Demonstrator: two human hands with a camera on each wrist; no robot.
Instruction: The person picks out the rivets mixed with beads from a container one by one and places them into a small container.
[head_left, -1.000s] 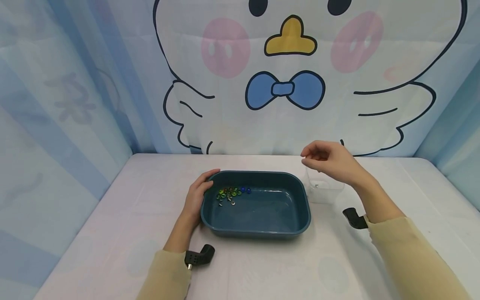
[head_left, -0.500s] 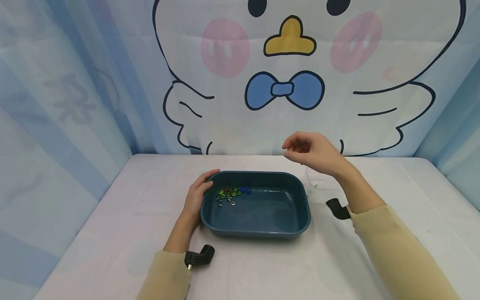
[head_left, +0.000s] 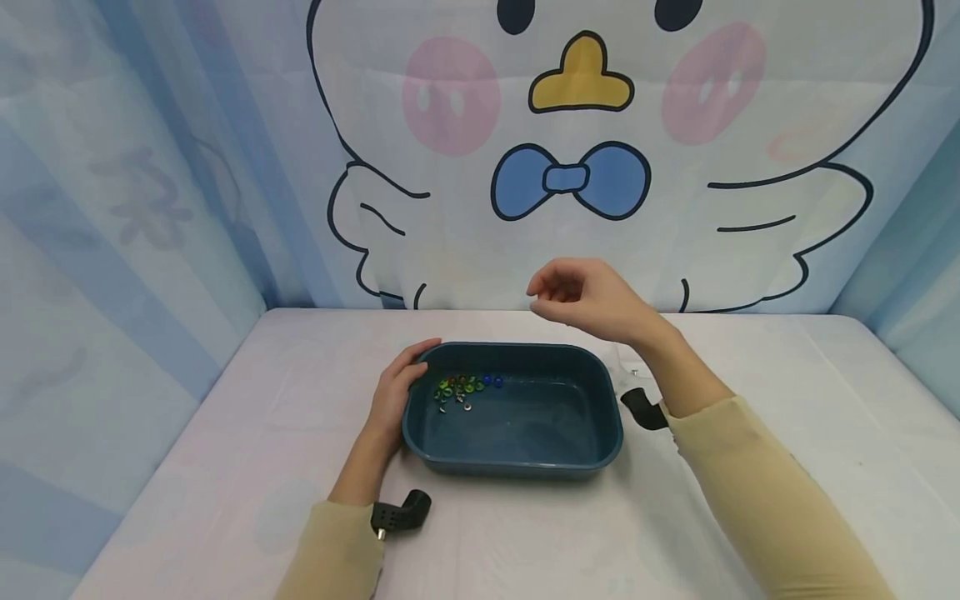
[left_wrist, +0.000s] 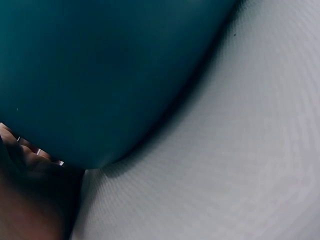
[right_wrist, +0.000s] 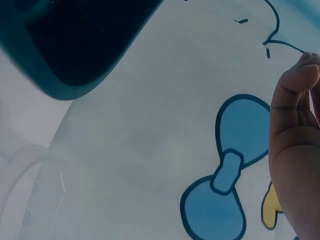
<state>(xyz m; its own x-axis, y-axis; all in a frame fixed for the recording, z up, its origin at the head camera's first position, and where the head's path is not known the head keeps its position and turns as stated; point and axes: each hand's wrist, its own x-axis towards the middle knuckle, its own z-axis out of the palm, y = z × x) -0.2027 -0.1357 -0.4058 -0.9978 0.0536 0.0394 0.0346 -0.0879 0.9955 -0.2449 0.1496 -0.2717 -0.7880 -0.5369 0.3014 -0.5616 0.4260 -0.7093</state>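
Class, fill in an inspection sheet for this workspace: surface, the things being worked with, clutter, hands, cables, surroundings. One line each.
Surface: table under a pale cloth.
Job's things: dark teal tub near the middle; small coloured beads and rings clustered in its far left corner; clear container to its right, mostly hidden behind the right forearm.
Clutter: nothing seen.
Hands: left hand rests on the tub's left rim, fingers relaxed; right hand is raised above the tub's far edge, fingers curled, anything held too small to tell.
Cables: nothing seen.
Surroundings: cartoon bird backdrop, blue curtains at the sides.
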